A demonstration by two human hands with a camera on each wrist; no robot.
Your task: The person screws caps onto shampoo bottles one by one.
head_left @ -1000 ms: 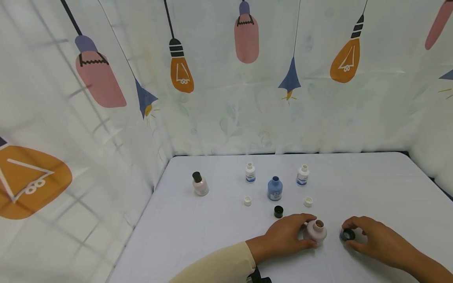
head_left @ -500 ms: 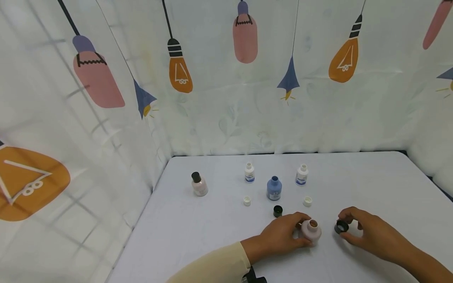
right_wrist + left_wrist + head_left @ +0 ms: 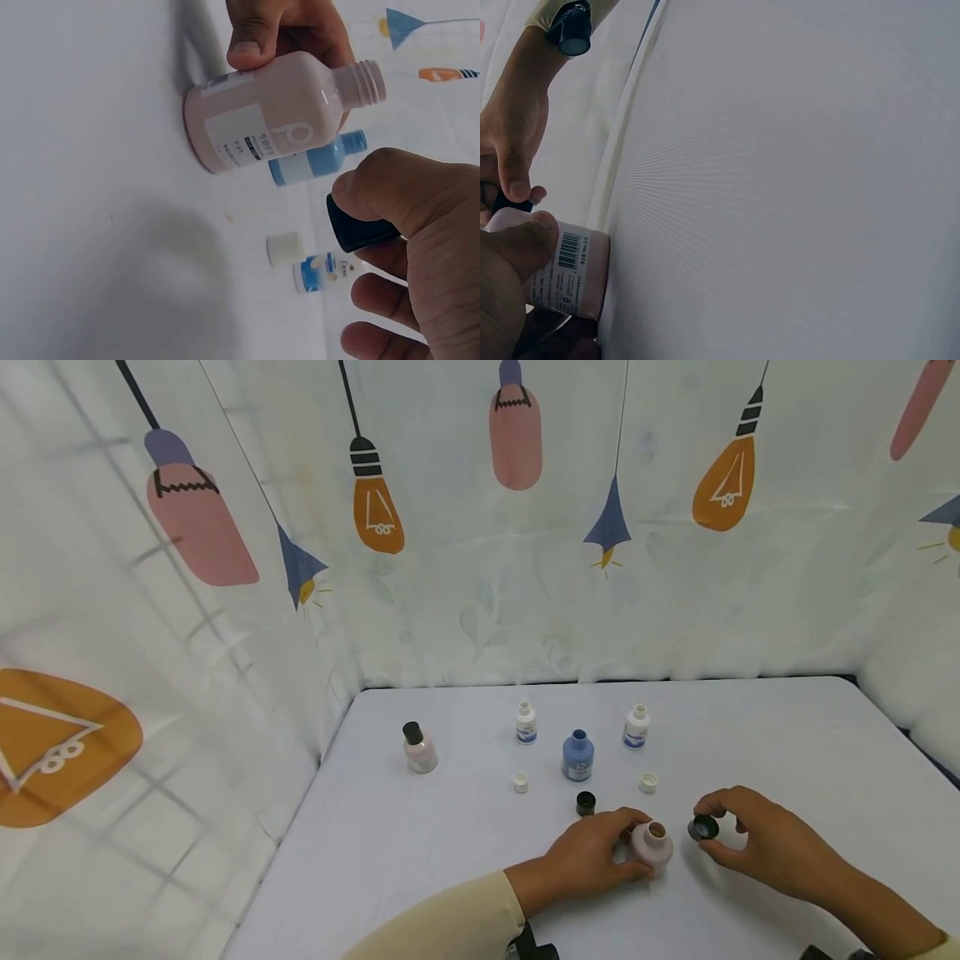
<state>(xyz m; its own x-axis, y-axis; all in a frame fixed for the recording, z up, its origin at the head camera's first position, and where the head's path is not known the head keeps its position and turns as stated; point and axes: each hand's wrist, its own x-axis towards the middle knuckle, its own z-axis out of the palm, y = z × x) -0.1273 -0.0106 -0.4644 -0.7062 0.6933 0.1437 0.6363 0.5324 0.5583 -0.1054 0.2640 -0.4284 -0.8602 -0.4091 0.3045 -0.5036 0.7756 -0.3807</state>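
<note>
My left hand (image 3: 588, 857) grips a pale pink bottle (image 3: 651, 847) round its body. The bottle stands on the white table, its threaded neck uncovered, and the right wrist view shows a white label on its side. To the right, my right hand (image 3: 772, 843) pinches a black cap (image 3: 703, 827) between thumb and fingers. In the head view the cap's hollow underside faces the camera. A short gap separates cap and bottle in the right wrist view. Just beyond my left hand lies another black cap (image 3: 586, 802), in front of an uncapped blue bottle (image 3: 577, 756).
Two small uncapped white bottles, a left one (image 3: 526, 722) and a right one (image 3: 636, 727), stand farther back. Their white caps, left (image 3: 521, 782) and right (image 3: 648, 782), lie nearer. A pink bottle with a black cap (image 3: 420, 748) stands at left. Patterned curtains (image 3: 465, 610) border the table (image 3: 360, 860).
My right hand has moved left with the black cap, closer to the pink bottle. The left hand keeps its hold on the bottle. The head view has shifted slightly.
</note>
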